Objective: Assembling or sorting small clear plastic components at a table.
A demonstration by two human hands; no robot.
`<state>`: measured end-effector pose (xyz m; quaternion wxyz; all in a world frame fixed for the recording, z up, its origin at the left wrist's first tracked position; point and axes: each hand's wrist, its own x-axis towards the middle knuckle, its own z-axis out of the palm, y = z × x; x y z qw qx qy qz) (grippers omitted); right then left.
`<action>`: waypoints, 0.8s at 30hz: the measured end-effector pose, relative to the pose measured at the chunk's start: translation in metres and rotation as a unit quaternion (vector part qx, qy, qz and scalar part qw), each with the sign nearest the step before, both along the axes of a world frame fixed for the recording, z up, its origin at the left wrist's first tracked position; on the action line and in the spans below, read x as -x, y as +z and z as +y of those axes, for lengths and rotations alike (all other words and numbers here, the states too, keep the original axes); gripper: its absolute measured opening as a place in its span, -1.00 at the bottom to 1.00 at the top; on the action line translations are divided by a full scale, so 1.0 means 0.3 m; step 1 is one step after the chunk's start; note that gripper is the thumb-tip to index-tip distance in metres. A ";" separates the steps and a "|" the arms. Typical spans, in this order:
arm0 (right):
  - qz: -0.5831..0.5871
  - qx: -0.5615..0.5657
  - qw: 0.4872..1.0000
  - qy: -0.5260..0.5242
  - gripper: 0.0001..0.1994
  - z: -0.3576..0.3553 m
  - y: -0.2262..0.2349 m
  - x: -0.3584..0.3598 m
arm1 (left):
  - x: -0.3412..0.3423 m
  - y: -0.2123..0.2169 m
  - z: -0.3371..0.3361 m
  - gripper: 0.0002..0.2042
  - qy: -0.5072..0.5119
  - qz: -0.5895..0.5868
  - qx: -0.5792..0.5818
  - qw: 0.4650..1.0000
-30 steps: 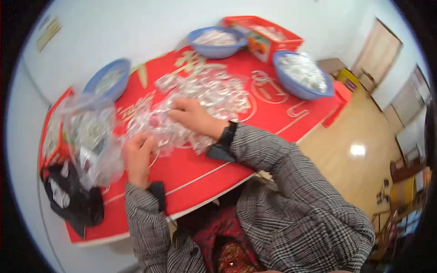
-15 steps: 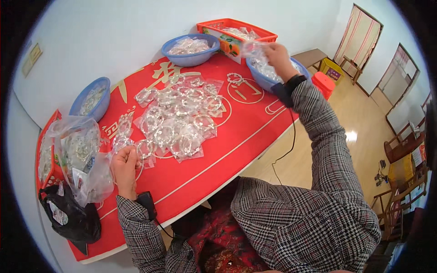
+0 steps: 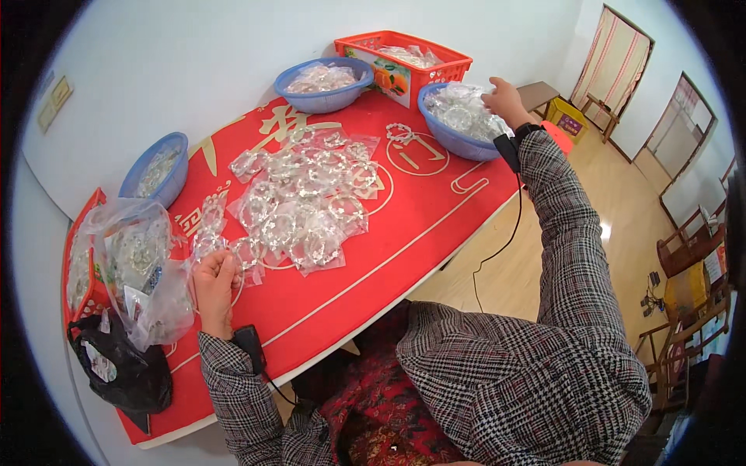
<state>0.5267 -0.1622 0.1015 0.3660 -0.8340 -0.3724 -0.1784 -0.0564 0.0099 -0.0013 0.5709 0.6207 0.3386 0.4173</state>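
My left hand [image 3: 215, 287] rests at the near left of the table, thumb and fingers pinched together; what they hold, if anything, I cannot make out. Beside it, clear-bagged bracelets [image 3: 299, 206] with white and silver beads lie in a broad heap. My right hand [image 3: 505, 102] reaches over the rim of the right blue basin [image 3: 458, 146], its fingers apart and nothing in them. Clear bags with bracelets [image 3: 460, 110] fill that basin. A loose beaded bracelet [image 3: 401, 133] lies on the red cloth left of the basin.
Behind stand another blue basin [image 3: 322, 101] and a red basket [image 3: 454, 72], both holding small bags. At the left are a third basin [image 3: 177, 185], a big clear bag [image 3: 159, 311] and a black bag [image 3: 136, 380]. A black cable [image 3: 497, 252] hangs from my right wrist.
My right hand has let go of a clear-bagged piece at the right basin and moved right, toward its outer rim. The left hand stays almost still.
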 end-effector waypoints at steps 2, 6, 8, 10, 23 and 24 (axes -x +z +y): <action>-0.124 0.072 0.989 -0.039 -0.53 0.009 -0.011 0.020 | -0.001 0.009 -0.010 -0.89 -0.004 0.001 0.015 1.000; -0.207 0.083 0.974 -0.050 -0.54 0.039 -0.009 0.076 | -0.003 0.011 -0.010 -0.88 -0.004 0.020 -0.004 1.000; -0.244 0.033 0.968 0.042 -0.58 0.069 0.002 0.117 | -0.002 0.018 -0.016 -0.88 0.015 0.032 -0.012 0.999; -0.241 0.033 0.962 0.125 -0.60 0.127 -0.004 0.198 | -0.017 0.021 -0.017 -0.88 0.017 0.015 -0.006 1.000; -0.180 0.193 0.769 0.583 -0.67 0.480 -0.099 1.053 | 0.025 -0.033 0.042 -0.85 0.170 -0.048 0.002 0.984; -0.192 0.215 0.740 0.608 -0.66 0.517 -0.100 1.110 | 0.035 -0.026 0.040 -0.84 0.183 -0.054 0.009 0.982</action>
